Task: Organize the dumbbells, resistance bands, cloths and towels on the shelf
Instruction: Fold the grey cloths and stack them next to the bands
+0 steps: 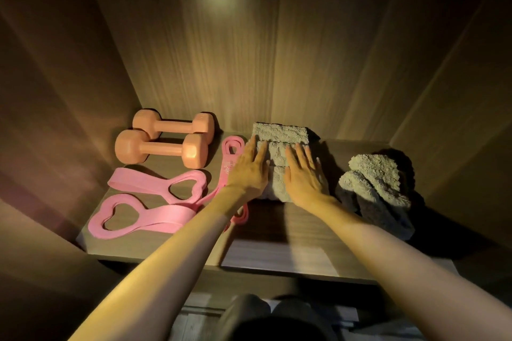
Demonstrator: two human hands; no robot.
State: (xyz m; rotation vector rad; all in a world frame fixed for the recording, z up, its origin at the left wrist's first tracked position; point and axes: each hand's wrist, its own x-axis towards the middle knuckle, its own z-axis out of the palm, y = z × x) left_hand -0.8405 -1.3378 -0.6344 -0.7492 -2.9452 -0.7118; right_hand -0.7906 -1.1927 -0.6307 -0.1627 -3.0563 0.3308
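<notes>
Both hands are down on the folded towels now, and nothing is being gripped: the left hand lies with straight fingers along the stack's left edge, while the right hand rests flat on top with fingers spread. Palms press and no finger curls round the fabric. The stack sits directly beneath the two palms, its long axis running away from the wrists, out past the fingertips toward the back wall, so both hands lie in line with it. That is the relation to watch, because any push looks set to travel along that line, deeper onto the shelf.

The right hand sits more squarely on the pile, and the left acts more like a side guide. Just outside the left hand lies the long pink band, close enough that the wrist overlaps it in this view (contact cannot be confirmed). Beyond it, further to the left, are the heart-cut bands, and beyond those fingertips to the left the two dumbbells lie side by side. Off the right hand's outer side, clearly apart, waits the bundle of cloths, nearer to the right hand than the left
</notes>
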